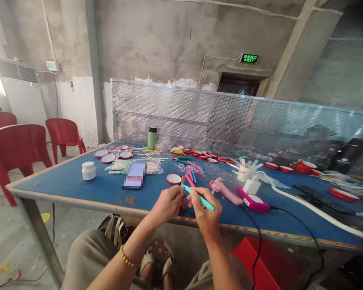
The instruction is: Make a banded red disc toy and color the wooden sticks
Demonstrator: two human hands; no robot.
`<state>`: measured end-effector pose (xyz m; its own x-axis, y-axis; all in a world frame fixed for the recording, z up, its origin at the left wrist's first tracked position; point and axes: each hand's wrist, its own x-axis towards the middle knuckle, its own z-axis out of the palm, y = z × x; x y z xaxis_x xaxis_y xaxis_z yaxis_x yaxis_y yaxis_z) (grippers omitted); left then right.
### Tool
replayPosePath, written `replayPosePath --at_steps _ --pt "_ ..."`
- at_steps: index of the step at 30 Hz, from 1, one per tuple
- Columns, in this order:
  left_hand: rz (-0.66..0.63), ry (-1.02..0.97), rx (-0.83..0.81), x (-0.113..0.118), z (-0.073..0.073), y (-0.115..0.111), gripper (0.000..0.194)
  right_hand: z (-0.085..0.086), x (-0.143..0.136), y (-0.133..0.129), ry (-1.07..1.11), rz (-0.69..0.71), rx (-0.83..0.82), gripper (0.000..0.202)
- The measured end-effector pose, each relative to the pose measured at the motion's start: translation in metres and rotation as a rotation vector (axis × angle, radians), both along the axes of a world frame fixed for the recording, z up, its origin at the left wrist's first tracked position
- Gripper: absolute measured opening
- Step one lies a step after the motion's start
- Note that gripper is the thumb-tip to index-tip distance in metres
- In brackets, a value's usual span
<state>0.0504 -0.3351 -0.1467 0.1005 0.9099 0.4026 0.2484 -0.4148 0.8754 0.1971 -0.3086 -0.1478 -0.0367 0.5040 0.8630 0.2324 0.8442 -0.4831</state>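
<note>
My left hand [168,202] is closed around a small upright stick [182,181] with a reddish top; its lower part is hidden by my fingers. In my right hand [208,210] is a teal marker [202,197], gripped like a pen, its tip slanting toward the stick. Whether the tip touches the stick, I cannot tell. Both hands hover over the table's front edge. Just beyond them lie a round red-rimmed disc [173,179], a red marker [189,180] and a blue marker [194,177]. A pink hair-dryer-shaped tool [226,192] rests to the right.
On the blue table [103,193] are a white jar [88,171], a phone [134,174], a green bottle [152,139] and a cup of markers [244,173]. Black cables run past a magenta box [253,199] at right. A perforated metal screen [175,108] stands behind.
</note>
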Motion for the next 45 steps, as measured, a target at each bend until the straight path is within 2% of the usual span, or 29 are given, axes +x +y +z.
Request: replayPosePath --at_steps 45 --pt "-0.004 -0.015 -0.021 0.0004 0.0016 0.0002 0.036 0.0003 0.0006 0.0004 0.001 -0.009 -0.021 0.017"
